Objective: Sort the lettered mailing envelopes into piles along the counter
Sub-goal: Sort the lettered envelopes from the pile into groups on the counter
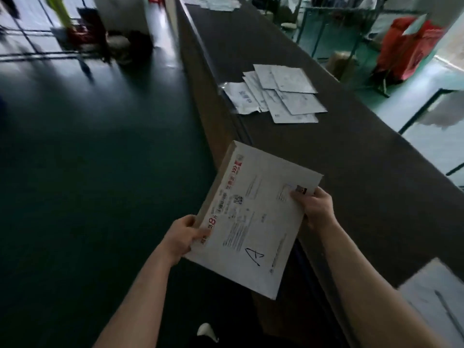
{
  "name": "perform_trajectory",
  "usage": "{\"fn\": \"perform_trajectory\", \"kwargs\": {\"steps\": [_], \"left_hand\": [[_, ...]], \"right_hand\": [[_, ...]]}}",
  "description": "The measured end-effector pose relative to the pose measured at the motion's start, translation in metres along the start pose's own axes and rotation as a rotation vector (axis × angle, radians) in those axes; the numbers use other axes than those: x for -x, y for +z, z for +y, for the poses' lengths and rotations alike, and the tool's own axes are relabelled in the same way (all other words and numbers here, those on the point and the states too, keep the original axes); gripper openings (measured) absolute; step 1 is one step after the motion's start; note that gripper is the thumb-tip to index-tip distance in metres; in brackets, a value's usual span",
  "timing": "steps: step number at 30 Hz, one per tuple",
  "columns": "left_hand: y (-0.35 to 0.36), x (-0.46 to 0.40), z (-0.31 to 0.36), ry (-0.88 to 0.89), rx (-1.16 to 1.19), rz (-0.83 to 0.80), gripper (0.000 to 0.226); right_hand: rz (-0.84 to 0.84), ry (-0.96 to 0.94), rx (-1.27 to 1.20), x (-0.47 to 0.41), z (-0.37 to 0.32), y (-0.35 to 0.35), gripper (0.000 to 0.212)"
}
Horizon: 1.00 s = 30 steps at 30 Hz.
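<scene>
Left hand (187, 234), lower centre of frame: thumb on top and fingers curled under, gripping the left edge of a stack of envelopes (256, 222). Top envelope is marked "A". Stack is held between both hands, over the counter's (364, 172) near edge. Right hand (315, 205) pinches the stack's right corner. A loose pile of envelopes (278, 96) lies on the counter, upper centre.
</scene>
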<state>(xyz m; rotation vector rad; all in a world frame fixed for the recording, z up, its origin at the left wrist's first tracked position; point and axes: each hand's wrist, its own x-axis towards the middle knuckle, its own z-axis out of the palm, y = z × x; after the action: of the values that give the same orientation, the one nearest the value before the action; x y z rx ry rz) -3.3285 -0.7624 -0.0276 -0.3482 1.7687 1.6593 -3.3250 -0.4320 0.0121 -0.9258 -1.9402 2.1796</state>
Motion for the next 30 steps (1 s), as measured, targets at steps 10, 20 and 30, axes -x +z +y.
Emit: {"fn": "perform_trajectory", "kwargs": {"steps": [10,20,30], "left_hand": [[-0.094,-0.095,0.043,0.085,0.535,0.009,0.039],[-0.193,-0.287,0.250,0.169,0.168,0.510,0.029],[-0.337,-0.423,0.390,0.237,0.566,0.779,0.019]], "right_hand": [[0.001,0.161,-0.278,-0.134,-0.012,0.191,0.024],[-0.212,0.219,-0.077,-0.370,-0.092,0.303,0.039],[-0.398,0.175,0.115,-0.530,-0.164,0.519,0.019]]}}
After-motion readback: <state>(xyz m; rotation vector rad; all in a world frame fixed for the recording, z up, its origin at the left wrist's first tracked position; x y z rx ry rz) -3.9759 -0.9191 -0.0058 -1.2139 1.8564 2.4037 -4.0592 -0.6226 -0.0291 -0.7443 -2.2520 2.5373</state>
